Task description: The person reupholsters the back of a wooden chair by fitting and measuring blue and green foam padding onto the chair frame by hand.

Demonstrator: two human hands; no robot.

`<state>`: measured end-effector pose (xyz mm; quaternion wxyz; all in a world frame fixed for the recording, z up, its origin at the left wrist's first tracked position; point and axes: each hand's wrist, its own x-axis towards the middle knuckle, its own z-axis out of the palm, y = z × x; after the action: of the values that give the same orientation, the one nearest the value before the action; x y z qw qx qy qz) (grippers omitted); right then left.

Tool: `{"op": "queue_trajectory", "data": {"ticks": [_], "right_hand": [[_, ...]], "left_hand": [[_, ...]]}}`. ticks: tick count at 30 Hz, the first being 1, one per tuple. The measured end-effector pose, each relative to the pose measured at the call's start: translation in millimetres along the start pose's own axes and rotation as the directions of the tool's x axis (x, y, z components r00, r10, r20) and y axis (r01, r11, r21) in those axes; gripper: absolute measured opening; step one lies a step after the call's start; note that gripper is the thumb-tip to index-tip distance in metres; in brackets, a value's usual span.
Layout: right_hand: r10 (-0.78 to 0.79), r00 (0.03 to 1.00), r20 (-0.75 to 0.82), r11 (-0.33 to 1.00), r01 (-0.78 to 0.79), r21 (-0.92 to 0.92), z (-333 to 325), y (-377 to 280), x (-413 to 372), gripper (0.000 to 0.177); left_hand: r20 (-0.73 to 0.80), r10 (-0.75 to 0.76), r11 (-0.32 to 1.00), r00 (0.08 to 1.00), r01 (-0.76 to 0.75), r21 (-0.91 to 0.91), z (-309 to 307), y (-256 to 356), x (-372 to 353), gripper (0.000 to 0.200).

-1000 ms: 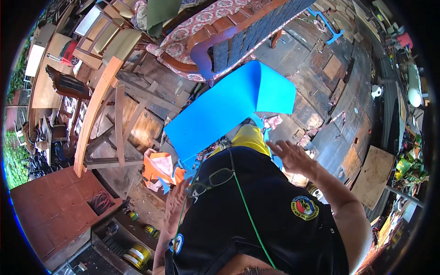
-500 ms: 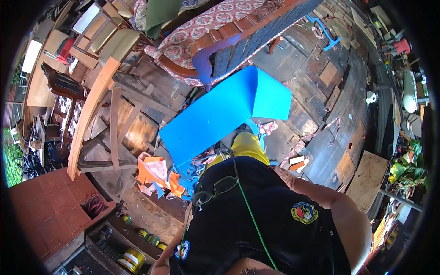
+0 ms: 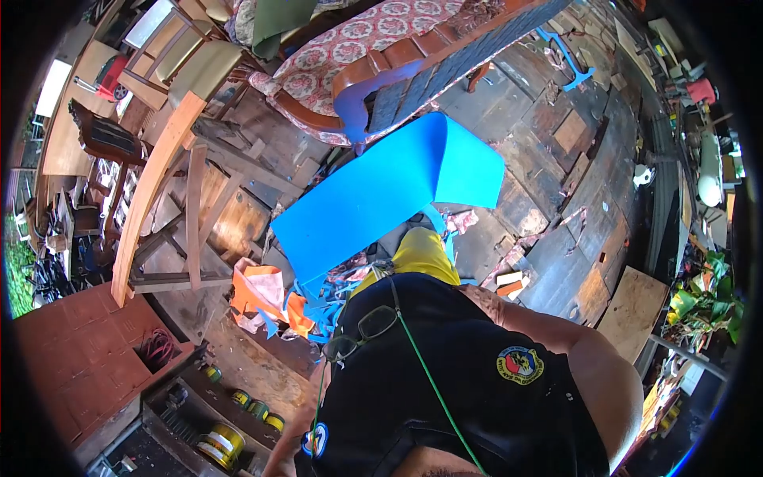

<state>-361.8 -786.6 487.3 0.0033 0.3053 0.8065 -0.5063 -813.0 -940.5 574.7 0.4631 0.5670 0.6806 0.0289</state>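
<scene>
A long sheet of blue foam lies across the floor ahead of my legs, its far right end curled over. Beside my yellow-clad knee, blue and orange scraps are heaped. My right arm hangs along my side, and the edge of my right hand shows at my hip, nearest to the yellow shorts; its fingers are hidden behind my black shirt. Only the forearm shows on my left side; that hand is hidden by the shirt. Eyeglasses hang from a green cord on my chest.
A carved wooden sofa with floral upholstery stands beyond the sheet. To the left are a wooden frame with a curved rail, chairs and a reddish-brown cabinet. Wood offcuts lie right; plants stand far right.
The view has shifted slightly, so the surroundings sit a little farther left and the glasses hang slightly differently. The blue sheet and my arms look otherwise unchanged.
</scene>
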Motion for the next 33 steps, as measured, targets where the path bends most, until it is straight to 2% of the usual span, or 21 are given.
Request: {"op": "queue_trajectory", "data": {"ticks": [1,3,6,7,8,9,10,11,12,14,15,16,17,20,22,25,26,28,30,31,33], "right_hand": [[0.019,1.0,-0.014,1.0,-0.02,-0.021,13.0,19.3,-0.2,0.072],[-0.019,0.998,-0.059,0.989,0.01,-0.145,31.9,51.9,-7.1,0.09],[0.02,1.0,-0.024,0.975,-0.025,-0.219,11.6,34.3,-2.5,0.098],[0.057,0.998,0.005,0.958,-0.053,-0.282,5.4,26.6,-0.8,0.103],[0.093,0.995,0.034,0.936,-0.076,-0.345,-0.6,19.0,0.8,0.107],[0.014,1.0,0.004,0.961,-0.013,-0.277,0.6,25.8,2.7,0.102],[-0.061,0.998,-0.029,0.976,0.053,-0.213,2.0,33.8,4.5,0.096],[0.007,1.0,0.001,0.971,-0.007,-0.24,7.1,40.5,9.2,0.08],[0.007,1.0,0.006,0.967,-0.005,-0.255,9.1,45.4,3.5,0.08],[-0.021,0.999,-0.036,0.968,0.011,-0.25,-3.4,32.7,2.9,0.067],[-0.097,0.99,-0.107,0.978,0.075,-0.195,-4.6,32.8,2.6,0.061],[-0.102,0.99,-0.101,0.975,0.08,-0.208,1.8,43.3,-1.6,0.061],[-0.133,0.981,-0.143,0.986,0.117,-0.117,6.0,49.5,-2.1,0.059],[-0.096,0.976,-0.194,0.995,0.099,0.007,6.4,39.4,-7.3,0.058],[0.173,0.981,-0.091,0.977,-0.183,-0.114,5.3,33.5,-11.9,0.062],[0.201,0.977,-0.063,0.976,-0.206,-0.068,-12.9,-5.6,-13.5,0.067],[0.204,0.977,-0.061,0.976,-0.208,-0.065,-1.8,6.9,-18.0,0.067],[-0.024,0.97,-0.243,0.999,0.035,0.04,23.9,52.0,-20.7,0.067],[-0.266,0.867,-0.421,0.939,0.331,0.089,40.8,81.4,-20.5,0.066],[-0.021,0.963,-0.267,0.972,0.082,0.22,18.6,45.6,-17.0,0.068],[0.21,0.975,-0.073,0.936,-0.179,0.303,3.5,21.8,-12.5,0.071]], "left_hand": [[0.023,0.013,0.997,1.0,-0.015,0.079,-17.5,4.8,-3.0,0.035],[0.076,0.031,0.966,0.997,-0.049,0.254,-66.6,18.9,-17.1,0.034],[0.136,-0.078,0.814,0.988,-0.015,0.58,-161.8,58.7,-32.3,0.032],[-0.063,0.109,0.891,0.992,-0.069,0.449,-188.9,108.4,-34.8,0.02],[-0.257,0.288,0.919,0.923,-0.19,0.346,-215.9,157.9,-37.4,0.013],[-0.386,0.428,0.896,0.817,-0.326,0.302,-222.6,176.1,-52.0,0.013],[-0.436,0.517,0.856,0.737,-0.43,0.288,-228.4,182.6,-65.7,0.013],[-0.458,0.558,0.829,0.691,-0.486,0.276,-225.9,183.7,-74.6,0.014],[-0.466,0.591,0.803,0.659,-0.537,0.259,-220.6,181.5,-79.2,0.014],[-0.483,0.595,0.793,0.642,-0.567,0.224,-214.5,178.6,-73.6,0.015],[-0.495,0.589,0.791,0.638,-0.582,0.191,-209.7,173.7,-69.8,0.015],[-0.505,0.575,0.795,0.643,-0.585,0.161,-206.8,170.2,-65.2,0.016],[-0.512,0.561,0.799,0.651,-0.587,0.129,-204.8,167.1,-60.4,0.016],[-0.519,0.522,0.809,0.677,-0.586,0.049,-196.5,157.9,-47.4,0.017],[-0.521,0.505,0.81,0.688,-0.586,0.011,-192.1,153.2,-40.6,0.018],[-0.517,0.486,0.811,0.705,-0.583,-0.033,-189.0,148.0,-32.3,0.019],[-0.518,0.48,0.811,0.708,-0.583,-0.044,-188.5,146.9,-30.1,0.019],[-0.522,0.473,0.809,0.71,-0.585,-0.063,-187.8,145.3,-25.9,0.02],[-0.523,0.469,0.806,0.712,-0.587,-0.075,-187.2,144.2,-23.8,0.021],[-0.524,0.47,0.804,0.711,-0.59,-0.08,-186.8,143.5,-23.0,0.022],[-0.525,0.463,0.805,0.714,-0.586,-0.088,-185.7,141.3,-23.2,0.022]]}}
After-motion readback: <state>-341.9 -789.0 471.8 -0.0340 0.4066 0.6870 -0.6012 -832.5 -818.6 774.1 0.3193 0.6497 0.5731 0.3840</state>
